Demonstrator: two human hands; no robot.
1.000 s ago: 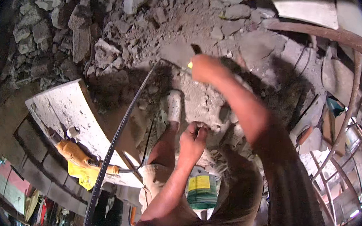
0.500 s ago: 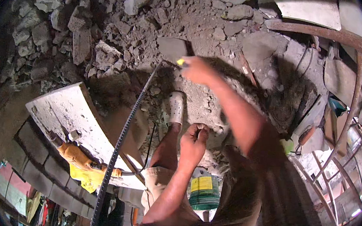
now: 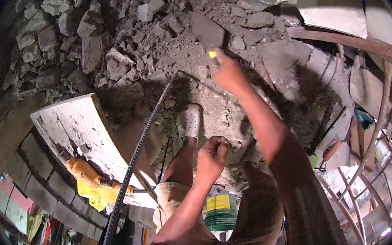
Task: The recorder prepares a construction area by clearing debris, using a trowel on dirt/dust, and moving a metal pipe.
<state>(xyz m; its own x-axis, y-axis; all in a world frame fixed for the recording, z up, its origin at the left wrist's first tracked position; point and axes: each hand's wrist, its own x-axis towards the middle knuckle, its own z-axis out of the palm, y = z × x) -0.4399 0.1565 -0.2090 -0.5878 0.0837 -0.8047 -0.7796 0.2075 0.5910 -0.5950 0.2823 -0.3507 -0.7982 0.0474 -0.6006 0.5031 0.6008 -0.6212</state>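
Note:
My right hand (image 3: 229, 73) is closed round the yellow-and-black handle of a trowel. The trowel's flat grey blade (image 3: 208, 32) points away from me, over loose dirt and small stones. My left hand (image 3: 212, 155) is held above my lap, its thumb pressed against the curled fingers. A small pale bit may show at the fingertips, but what it is I cannot make out. Left of both hands, a ribbed steel bar (image 3: 143, 138) rises slantwise from the lower edge towards the rubble.
Broken concrete rubble (image 3: 92, 23) covers the ground ahead and left. On a tilted white board (image 3: 71, 121) at left rests an orange power tool (image 3: 85, 172). A green bucket (image 3: 221, 214) stands by my legs. Rusty pipes (image 3: 355, 41) and boards crowd the right.
My right hand and the trowel have moved right and farther away, the blade turning somewhat. My left hand stays closed in nearly the same place.

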